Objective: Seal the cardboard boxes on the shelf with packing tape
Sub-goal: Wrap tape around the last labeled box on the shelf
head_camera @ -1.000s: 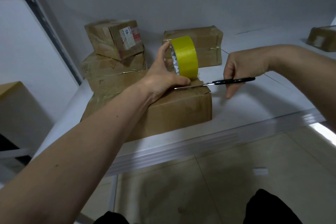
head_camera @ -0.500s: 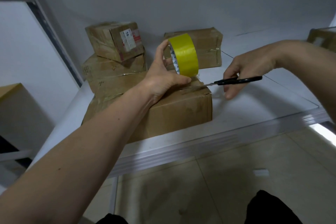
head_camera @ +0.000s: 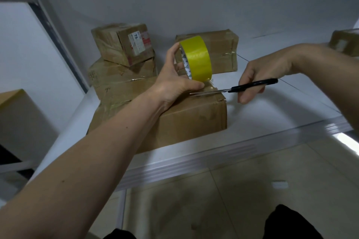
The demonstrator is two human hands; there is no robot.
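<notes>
A large cardboard box (head_camera: pixel 190 122) lies at the front of the white shelf (head_camera: pixel 272 114). My left hand (head_camera: pixel 172 81) holds a yellow roll of packing tape (head_camera: pixel 196 58) upright on the box's top right edge. A clear strip of tape runs from the roll onto the box. My right hand (head_camera: pixel 260 79) grips black-handled scissors (head_camera: pixel 250 85) whose blades point left, lying at the tape strip just under the roll.
Two stacked boxes (head_camera: pixel 124 58) stand behind the large one at the left; the top one has a label. Another box (head_camera: pixel 219 52) sits at the back centre, and one more box (head_camera: pixel 343 42) at the far right. A tiled floor lies below the shelf edge.
The view has shifted slightly. The scissor blades have slid left again, further across the tape under the roll. My left hand stays on the roll.
</notes>
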